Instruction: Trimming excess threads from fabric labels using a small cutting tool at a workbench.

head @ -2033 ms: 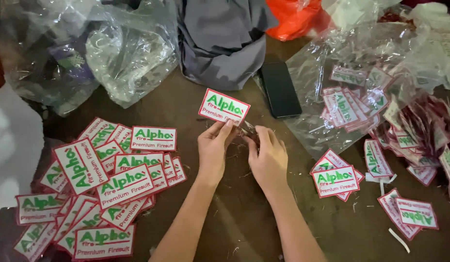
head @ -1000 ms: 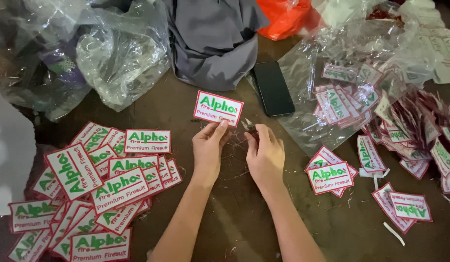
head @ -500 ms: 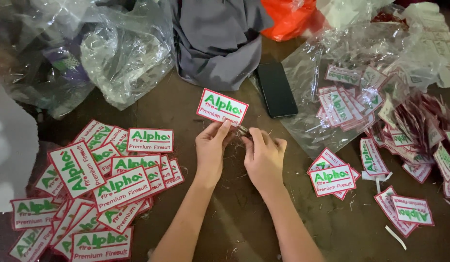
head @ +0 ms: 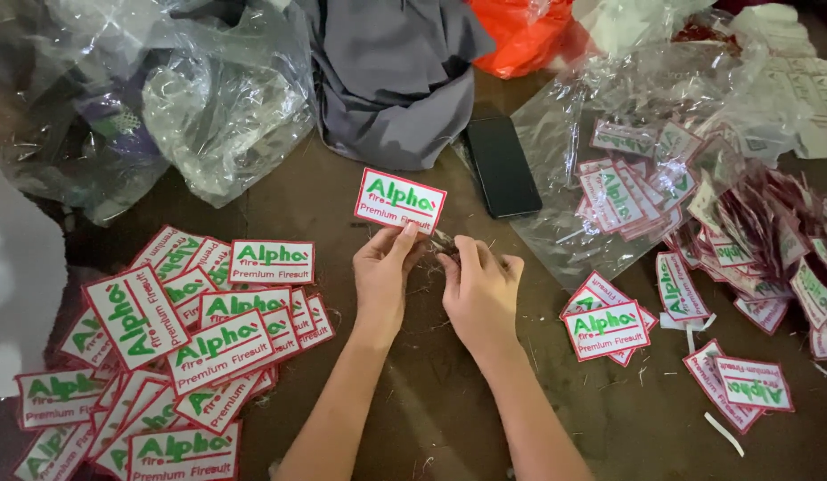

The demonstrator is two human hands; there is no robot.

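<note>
Trimming looks like the step in hand. From the left, a heap of finished patches [head: 173, 347] spreads over the brown table [head: 413, 428]; the left hand [head: 382, 272] pinches the embroidered patch [head: 400, 200] by its lower edge, and the right hand [head: 480, 285] is closed on a small tool I cannot identify. Untrimmed patches [head: 743, 240] lie rightward. Steady fingers near the border matter next.

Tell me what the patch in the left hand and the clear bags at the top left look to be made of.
Patch: seemingly embroidered cloth, matte white, with a raised red stitched border; loose thread ends lie below it. The left hand pinches its lower edge. Clear bags: thin plastic film, glossy, crinkled and see-through.
</note>
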